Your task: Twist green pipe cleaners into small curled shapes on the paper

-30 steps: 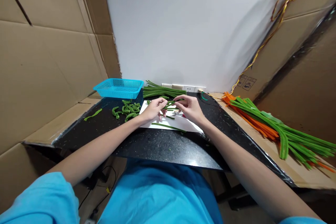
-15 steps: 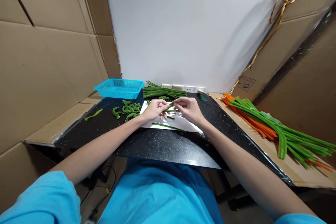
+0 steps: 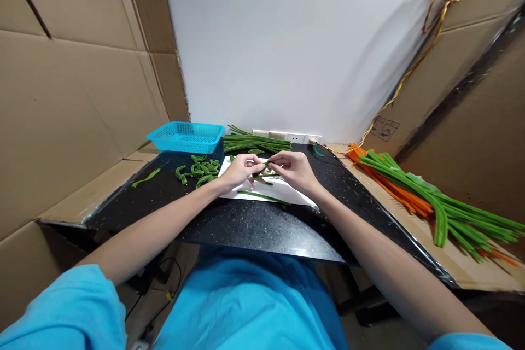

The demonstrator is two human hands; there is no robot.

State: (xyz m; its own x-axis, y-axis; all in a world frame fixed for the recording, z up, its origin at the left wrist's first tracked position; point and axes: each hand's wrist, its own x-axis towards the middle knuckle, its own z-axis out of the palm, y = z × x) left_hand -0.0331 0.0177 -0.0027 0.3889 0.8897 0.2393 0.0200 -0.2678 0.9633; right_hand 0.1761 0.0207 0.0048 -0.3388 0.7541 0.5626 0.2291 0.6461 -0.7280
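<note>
Over a white sheet of paper [image 3: 254, 196], both hands meet around a green pipe cleaner [image 3: 266, 166]. My left hand [image 3: 243, 169] pinches one part of it, and my right hand [image 3: 293, 168] pinches the other end close by. Fingers cover much of the piece. A straight green stem [image 3: 264, 197] lies on the paper nearer my body, and a shorter green piece shows under the hands. Left of the paper is a pile of twisted green pipe cleaner pieces [image 3: 205, 168].
A blue plastic basket [image 3: 184, 147] stands at the back left. Behind the paper lies a bundle of dark green pipe cleaners [image 3: 256, 142]. Orange strips [image 3: 402, 194] and brighter green strips [image 3: 441, 224] lie on cardboard at right. A green scrap [image 3: 146, 178] rests at left.
Fingers of both hands have shifted slightly on the green pipe cleaner, and its held part has turned a little. The other things stay where they were.
</note>
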